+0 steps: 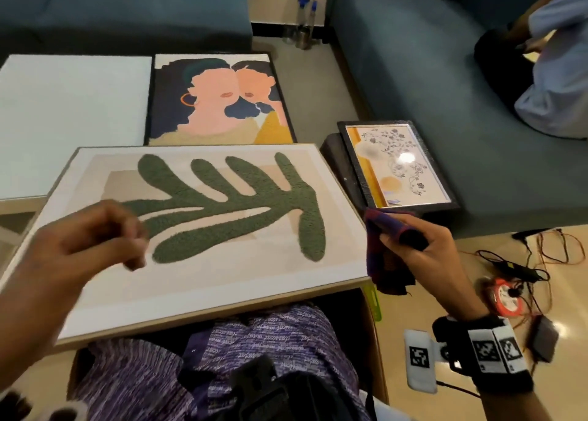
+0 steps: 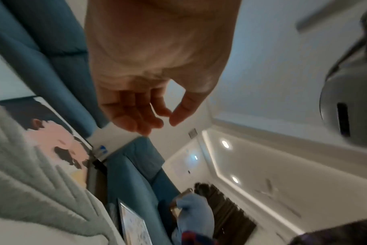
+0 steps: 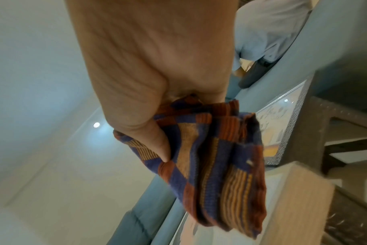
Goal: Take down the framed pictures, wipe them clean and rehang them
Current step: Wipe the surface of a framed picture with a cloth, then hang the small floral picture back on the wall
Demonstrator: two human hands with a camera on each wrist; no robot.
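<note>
A large light-framed picture of a green leaf (image 1: 203, 223) lies flat across my lap. My left hand (image 1: 136, 248) hovers just above its left part, fingers loosely curled and holding nothing; in the left wrist view the left hand (image 2: 166, 119) shows thumb and fingertips apart. My right hand (image 1: 401, 239) grips a folded blue, orange and red striped cloth (image 1: 385, 255) at the picture's right edge. In the right wrist view the thumb presses the cloth (image 3: 220, 174) into the palm. A picture of two faces (image 1: 219, 102) lies beyond, and a small black-framed floral picture (image 1: 397, 162) rests on a dark stool.
A white low table (image 1: 70, 118) stands at the left. Teal sofas (image 1: 445, 86) line the back and right, with another person (image 1: 553, 70) seated there. Two spray bottles (image 1: 305, 22) stand between the sofas. Cables and an orange reel (image 1: 506, 299) lie on the floor at right.
</note>
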